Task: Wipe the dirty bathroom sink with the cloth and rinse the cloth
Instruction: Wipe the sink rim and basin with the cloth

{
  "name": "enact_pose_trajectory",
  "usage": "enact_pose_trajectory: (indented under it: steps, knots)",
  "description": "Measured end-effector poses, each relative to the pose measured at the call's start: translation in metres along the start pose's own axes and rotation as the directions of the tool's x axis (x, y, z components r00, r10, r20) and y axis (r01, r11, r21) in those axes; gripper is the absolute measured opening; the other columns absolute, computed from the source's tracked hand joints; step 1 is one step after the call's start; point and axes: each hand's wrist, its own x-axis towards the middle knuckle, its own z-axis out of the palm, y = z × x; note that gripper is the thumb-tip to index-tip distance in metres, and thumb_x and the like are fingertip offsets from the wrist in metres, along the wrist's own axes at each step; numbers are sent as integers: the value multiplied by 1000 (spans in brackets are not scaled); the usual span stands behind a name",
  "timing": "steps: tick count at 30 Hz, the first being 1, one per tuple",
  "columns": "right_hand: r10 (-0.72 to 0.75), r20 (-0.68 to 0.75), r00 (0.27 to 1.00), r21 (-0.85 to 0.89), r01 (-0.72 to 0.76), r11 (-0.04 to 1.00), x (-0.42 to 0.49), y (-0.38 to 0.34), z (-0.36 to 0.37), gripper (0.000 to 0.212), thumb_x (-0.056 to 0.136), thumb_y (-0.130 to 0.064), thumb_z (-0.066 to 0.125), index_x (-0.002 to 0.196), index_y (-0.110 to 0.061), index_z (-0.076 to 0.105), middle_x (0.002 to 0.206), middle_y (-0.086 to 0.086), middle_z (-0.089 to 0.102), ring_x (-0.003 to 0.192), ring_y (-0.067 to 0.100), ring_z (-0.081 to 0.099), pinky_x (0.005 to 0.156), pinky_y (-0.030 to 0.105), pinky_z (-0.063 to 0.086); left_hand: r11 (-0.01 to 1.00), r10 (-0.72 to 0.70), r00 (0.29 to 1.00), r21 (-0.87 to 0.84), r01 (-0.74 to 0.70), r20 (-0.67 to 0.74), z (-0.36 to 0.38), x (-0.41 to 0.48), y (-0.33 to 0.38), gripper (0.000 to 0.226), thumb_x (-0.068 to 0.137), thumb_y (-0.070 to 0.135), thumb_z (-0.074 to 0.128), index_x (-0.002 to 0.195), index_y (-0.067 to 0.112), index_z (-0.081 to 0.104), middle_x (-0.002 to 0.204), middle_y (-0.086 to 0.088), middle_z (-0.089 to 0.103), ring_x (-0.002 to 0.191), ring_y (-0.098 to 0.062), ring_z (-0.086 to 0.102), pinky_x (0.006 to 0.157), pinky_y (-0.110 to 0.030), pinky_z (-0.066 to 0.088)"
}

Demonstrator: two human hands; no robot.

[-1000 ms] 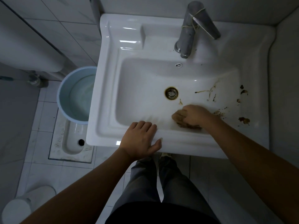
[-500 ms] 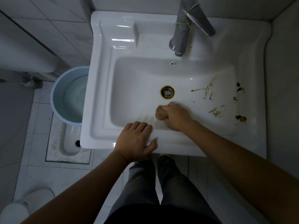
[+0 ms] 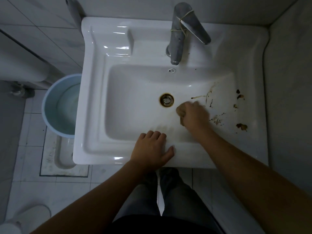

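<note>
Grey trousers [image 3: 148, 196] fill the nearest part of the view, with both bare forearms reaching out over them towards a white ceramic sink [image 3: 101, 146]. The two hands are apart. The left hand [image 3: 152, 147] lies flat on the sink's front rim, fingers straight and close together, thumb spread to the side, holding nothing. Just beyond it, a faint brownish smear [image 3: 162, 128] shows on the near slope of the basin. The right hand [image 3: 194, 115] is down inside the basin, its fingers curled tightly round a bunched brown cloth [image 3: 180, 112], which pokes out on the hand's left side and presses against the basin floor. The cloth sits just right of the rust-ringed drain [image 3: 166, 99], near it but not touching. Brown stains [image 3: 209, 97] streak the right slope of the basin, and darker blobs [image 3: 241, 126] dot the right rim. Further back, an overflow hole [image 3: 171, 70] sits in the rear wall, below a metal faucet [image 3: 179, 36] with a pale band [image 3: 182, 22] tied round it. Left of the sink, a light blue bucket [image 3: 57, 105] stands on the tiled floor [image 3: 30, 186], partly tucked beneath the rim.
</note>
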Motion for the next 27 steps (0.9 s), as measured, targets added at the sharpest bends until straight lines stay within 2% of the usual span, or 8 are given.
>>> enact_pose_trajectory:
  steps: [3,6,11,14,17,21,24,27]
  knots:
    - [-205,75,976,119,196,973,-19,-26,15,52,88,-19,62,138,-21,46,131,9,49,116,29,49,86,38,47,1000,-9,1000,-1,9,7,0,1,-1,57,91,67,32,111,21,61,105,0,64,95,-20,57,86,-36,44]
    - [-357,199,913,135,336,932,-23,-21,4,48,89,-18,59,136,-23,51,128,6,53,112,26,52,87,38,49,1000,-28,999,-10,28,16,-1,2,0,55,91,65,32,110,21,60,104,1,63,94,-20,55,86,-37,43]
    - [-233,161,959,-11,237,971,2,48,-43,32,76,-10,71,105,-21,67,102,2,54,98,28,58,74,36,48,999,-41,999,-18,41,1,-2,2,0,53,90,60,34,104,19,63,99,-1,65,91,-23,58,82,-36,43]
    - [-176,-57,983,-63,172,983,32,73,-70,39,83,-11,68,121,-13,60,121,14,55,112,35,51,84,47,51,999,-38,999,-18,38,-2,-2,1,0,52,90,60,34,103,19,63,98,-1,65,90,-24,58,82,-37,43]
    - [-280,-224,933,-159,249,955,53,77,-81,54,78,-1,69,128,-11,55,129,17,51,119,39,48,80,48,52,999,-37,999,-13,37,8,-3,2,1,54,90,61,32,105,19,63,101,-1,65,93,-22,58,85,-36,43]
    - [-433,-75,898,-355,382,853,56,75,-59,52,74,5,65,125,-6,59,129,18,54,115,39,50,89,47,46,999,-34,999,-19,34,0,-3,2,1,55,91,62,30,105,20,63,100,1,65,91,-19,57,84,-35,43]
    - [-385,-29,922,-282,362,888,41,69,-44,52,76,5,60,127,-6,59,133,18,51,116,39,47,88,47,41,999,-36,999,-24,36,-3,-3,2,1,53,92,62,31,106,21,63,101,2,65,91,-19,56,85,-35,44]
    - [-398,50,916,-255,397,882,16,68,-29,54,77,1,64,129,-11,56,133,15,49,113,35,48,82,44,46,999,-35,999,-31,35,-3,-3,1,2,53,92,62,32,106,21,63,101,2,65,91,-19,56,85,-34,44]
